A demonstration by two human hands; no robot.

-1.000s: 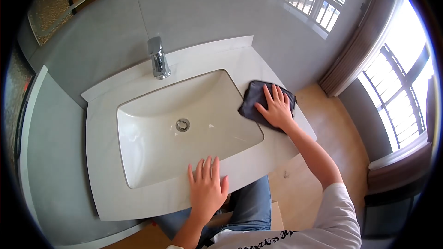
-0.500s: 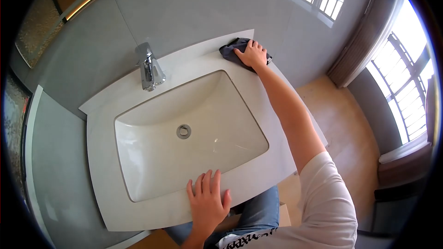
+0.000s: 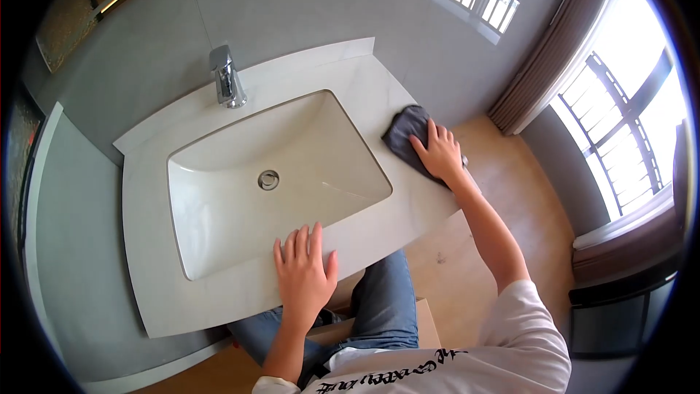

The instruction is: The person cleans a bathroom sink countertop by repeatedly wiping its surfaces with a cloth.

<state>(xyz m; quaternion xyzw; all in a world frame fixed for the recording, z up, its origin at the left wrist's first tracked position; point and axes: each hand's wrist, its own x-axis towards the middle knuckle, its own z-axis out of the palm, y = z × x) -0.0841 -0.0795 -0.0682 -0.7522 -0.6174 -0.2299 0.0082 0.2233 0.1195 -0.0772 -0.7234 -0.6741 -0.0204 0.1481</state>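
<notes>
Right hand (image 3: pixel 441 155): palm down, fingers spread and lightly bent, thumb out to the side, pressing rather than clenching. Whether the fingertips pinch any fabric, cannot tell.

Cloth (image 3: pixel 403 136): dark grey, bunched, directly under that hand. It shows beyond the fingertips and on the thumb side; the rest is hidden by palm and wrist.

Change: half a second ago hand and cloth are up at the back corner, against the upstand (image 3: pixel 321 56); now both are back down the right strip of the counter (image 3: pixel 426 208), about where they are a second ago. Reads as one pass of a back-and-forth wipe, so the work now bears on the middle of that strip, not the corner.

Cloth lies between basin and right counter edge, reaching that edge, just beside the basin rim but apart from it.

Left hand (image 3: pixel 302 277): flat, fingers extended over the front rim, holding nothing; place on the counter much the same throughout.

Farther out: basin (image 3: pixel 211 230) with drain (image 3: pixel 268 179); tap (image 3: pixel 228 82) behind; grey wall (image 3: pixel 292 4); curtain (image 3: pixel 541 58) and window (image 3: pixel 633 113) off to the right.
</notes>
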